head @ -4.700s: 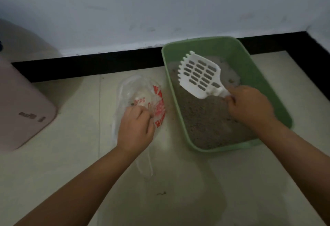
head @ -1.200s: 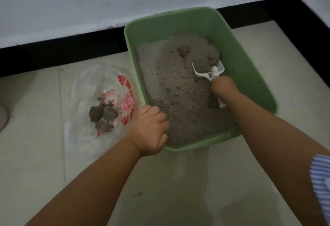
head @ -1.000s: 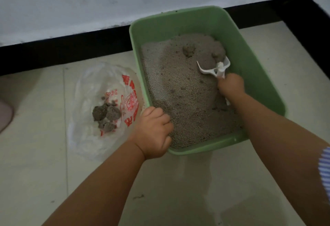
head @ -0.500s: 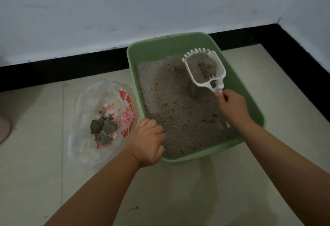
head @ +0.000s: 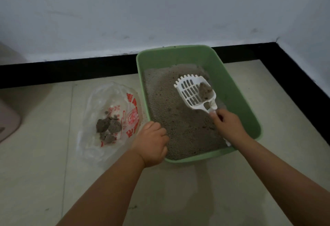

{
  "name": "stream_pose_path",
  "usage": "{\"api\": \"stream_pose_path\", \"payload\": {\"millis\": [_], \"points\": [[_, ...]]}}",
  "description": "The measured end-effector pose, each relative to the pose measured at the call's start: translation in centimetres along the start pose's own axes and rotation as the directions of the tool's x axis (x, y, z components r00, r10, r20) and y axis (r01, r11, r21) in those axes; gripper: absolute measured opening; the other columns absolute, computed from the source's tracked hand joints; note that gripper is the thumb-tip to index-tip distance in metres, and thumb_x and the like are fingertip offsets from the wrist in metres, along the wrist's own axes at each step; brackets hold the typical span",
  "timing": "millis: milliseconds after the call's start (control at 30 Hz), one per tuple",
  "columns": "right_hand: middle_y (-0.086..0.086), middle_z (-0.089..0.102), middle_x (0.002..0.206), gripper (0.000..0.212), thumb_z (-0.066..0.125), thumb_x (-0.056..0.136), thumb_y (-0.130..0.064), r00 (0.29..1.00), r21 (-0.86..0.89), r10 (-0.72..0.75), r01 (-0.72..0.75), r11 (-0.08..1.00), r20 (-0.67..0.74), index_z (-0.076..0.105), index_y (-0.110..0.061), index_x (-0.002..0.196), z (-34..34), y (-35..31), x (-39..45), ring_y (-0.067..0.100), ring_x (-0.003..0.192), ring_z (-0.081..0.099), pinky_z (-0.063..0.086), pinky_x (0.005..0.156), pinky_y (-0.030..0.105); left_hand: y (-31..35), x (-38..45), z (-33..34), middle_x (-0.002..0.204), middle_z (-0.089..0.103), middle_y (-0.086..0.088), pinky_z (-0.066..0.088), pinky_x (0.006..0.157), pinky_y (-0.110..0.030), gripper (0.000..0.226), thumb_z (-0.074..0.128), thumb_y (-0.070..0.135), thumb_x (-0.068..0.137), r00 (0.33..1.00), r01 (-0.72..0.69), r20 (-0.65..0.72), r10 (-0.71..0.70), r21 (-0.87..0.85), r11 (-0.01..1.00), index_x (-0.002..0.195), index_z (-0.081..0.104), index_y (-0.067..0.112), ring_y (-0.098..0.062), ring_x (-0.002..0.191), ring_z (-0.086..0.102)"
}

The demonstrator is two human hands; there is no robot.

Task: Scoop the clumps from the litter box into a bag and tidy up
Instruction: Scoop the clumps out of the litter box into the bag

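A green litter box point(head: 234, 90) holding grey litter sits on the floor against the wall. My right hand point(head: 227, 124) grips the handle of a white slotted scoop point(head: 193, 92), raised over the litter with a grey clump point(head: 205, 89) in its right corner. My left hand point(head: 151, 142) is curled over the box's near-left rim. Left of the box lies a clear plastic bag point(head: 109, 118) with red print, holding several dark clumps point(head: 108, 130).
A white wall with a black baseboard point(head: 67, 68) runs behind the box and turns along the right side. A pinkish object point(head: 7, 122) stands at the far left edge. The floor is pale tile.
The scoop went from buried in the litter to lifted above it; loose litter has sifted out, leaving one clump. My left hand stayed on the rim.
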State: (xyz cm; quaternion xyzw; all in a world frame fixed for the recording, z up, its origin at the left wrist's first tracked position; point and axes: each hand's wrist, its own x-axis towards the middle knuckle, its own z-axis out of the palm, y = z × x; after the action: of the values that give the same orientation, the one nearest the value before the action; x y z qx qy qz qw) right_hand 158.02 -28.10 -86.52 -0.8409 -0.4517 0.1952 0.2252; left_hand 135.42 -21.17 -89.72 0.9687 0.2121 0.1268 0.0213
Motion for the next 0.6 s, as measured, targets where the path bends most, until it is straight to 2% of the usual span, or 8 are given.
{"api": "stream_pose_path", "payload": {"millis": [67, 167, 233, 300, 400, 500, 600], "points": [[0.017, 0.05, 0.07, 0.038, 0.044, 0.096, -0.023, 1.0, 0.012, 0.002, -0.002, 1.0, 0.02, 0.058, 0.011, 0.086, 0.1, -0.3, -0.2, 0.022, 0.066, 0.046, 0.025, 0.056, 0.032, 0.0, -0.1, 0.1, 0.052, 0.048, 0.0, 0.027, 0.068, -0.029, 0.03, 0.037, 0.03, 0.063, 1.0, -0.005, 0.013, 0.005, -0.004, 1.0, 0.046, 0.056, 0.014, -0.019, 0.056, 0.047], [0.012, 0.047, 0.065, 0.039, 0.043, 0.097, -0.026, 0.997, -0.069, -0.039, 0.044, 0.997, 0.07, 0.058, 0.007, 0.082, 0.0, -0.6, -0.2, 0.022, 0.062, 0.044, 0.025, 0.052, 0.031, 0.0, -0.3, 0.1, 0.051, 0.047, 0.001, 0.026, 0.068, -0.028, 0.032, 0.036, 0.031, 0.064, 0.999, -0.014, 0.046, 0.014, -0.001, 1.0, 0.046, 0.057, 0.015, -0.018, 0.052, 0.049], [0.007, 0.045, 0.061, 0.037, 0.044, 0.096, -0.026, 0.996, -0.072, -0.045, 0.051, 0.996, 0.077, 0.056, 0.002, 0.076, 0.0, -0.7, -0.2, 0.022, 0.06, 0.044, 0.025, 0.051, 0.03, -0.1, -0.4, 0.3, 0.053, 0.048, 0.001, 0.025, 0.069, -0.028, 0.03, 0.037, 0.031, 0.065, 0.999, -0.021, 0.037, 0.021, -0.014, 1.0, 0.049, 0.057, 0.015, -0.017, 0.056, 0.047], [0.002, 0.039, 0.055, 0.035, 0.044, 0.096, -0.026, 0.996, -0.09, -0.045, 0.052, 0.995, 0.082, 0.048, -0.005, 0.068, 0.0, -1.0, -0.2, 0.019, 0.055, 0.041, 0.025, 0.05, 0.029, -0.1, -1.0, 0.5, 0.062, 0.052, -0.003, 0.028, 0.072, -0.028, 0.022, 0.041, 0.028, 0.067, 0.999, 0.002, -0.035, -0.005, -0.085, 0.996, 0.062, 0.056, 0.013, -0.017, 0.068, 0.041], [-0.002, 0.034, 0.052, 0.04, 0.047, 0.096, -0.023, 0.991, -0.094, -0.072, 0.083, 0.992, 0.114, 0.038, -0.014, 0.058, 0.3, -1.8, -0.7, 0.012, 0.049, 0.033, 0.022, 0.048, 0.025, -0.1, -2.7, 0.6, 0.095, 0.055, -0.01, 0.034, 0.083, -0.032, 0.025, 0.047, 0.027, 0.075, 0.985, 0.044, -0.157, -0.073, -0.183, 0.982, 0.094, 0.049, 0.011, -0.022, 0.089, 0.044], [-0.001, 0.036, 0.053, 0.038, 0.046, 0.095, -0.022, 0.987, -0.057, -0.106, 0.114, 0.992, 0.121, 0.041, -0.011, 0.06, 0.8, -3.4, -1.4, 0.015, 0.051, 0.035, 0.023, 0.048, 0.025, -2.1, -5.5, -0.9, 0.115, 0.043, -0.01, 0.031, 0.097, -0.042, 0.042, 0.045, 0.03, 0.075, 0.945, 0.243, -0.201, -0.26, -0.107, 0.964, 0.112, 0.045, 0.012, -0.028, 0.107, 0.043], [0.001, 0.038, 0.055, 0.033, 0.046, 0.095, -0.022, 0.973, -0.033, -0.169, 0.176, 0.984, 0.154, 0.048, -0.005, 0.067, 1.8, -5.9, -1.9, 0.019, 0.057, 0.039, 0.026, 0.049, 0.025, -5.7, -8.6, -2.7, 0.119, 0.045, -0.017, 0.038, 0.096, -0.052, 0.052, 0.043, 0.033, 0.073, 0.833, 0.535, -0.17, -0.526, 0.004, 0.845, 0.119, 0.043, 0.009, -0.032, 0.112, 0.04]]}}
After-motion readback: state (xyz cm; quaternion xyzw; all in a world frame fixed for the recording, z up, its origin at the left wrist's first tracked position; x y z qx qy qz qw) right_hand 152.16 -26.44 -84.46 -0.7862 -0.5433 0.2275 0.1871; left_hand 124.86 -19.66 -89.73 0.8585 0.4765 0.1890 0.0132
